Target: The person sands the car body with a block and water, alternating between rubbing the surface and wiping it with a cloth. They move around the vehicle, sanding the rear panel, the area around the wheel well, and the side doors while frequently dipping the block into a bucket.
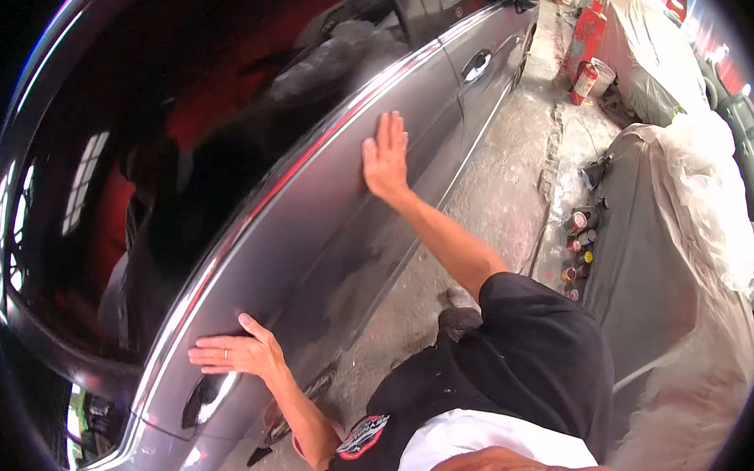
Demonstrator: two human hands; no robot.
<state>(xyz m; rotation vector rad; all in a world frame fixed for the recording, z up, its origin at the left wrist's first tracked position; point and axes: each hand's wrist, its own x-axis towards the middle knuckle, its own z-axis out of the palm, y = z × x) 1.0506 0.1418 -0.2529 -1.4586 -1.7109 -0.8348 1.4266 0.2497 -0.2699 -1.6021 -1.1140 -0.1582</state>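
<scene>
A grey car door (309,230) fills the middle of the view, below dark glass with a bright trim strip along its edge. My left hand (241,352) lies on the door panel just above a door handle (206,398), fingers stretched out, a ring on one finger. Farther up the door, my right hand (385,161) rests flat against the panel with its fingers extended. Neither hand holds anything. Another door handle (476,65) shows on the adjoining door.
Several small cans (578,222) stand on the concrete floor (501,175) at the right. Beside them are grey covers (648,266) and clear plastic sheeting (701,179). A red fire extinguisher (584,83) stands near a red post (588,37) at the upper right.
</scene>
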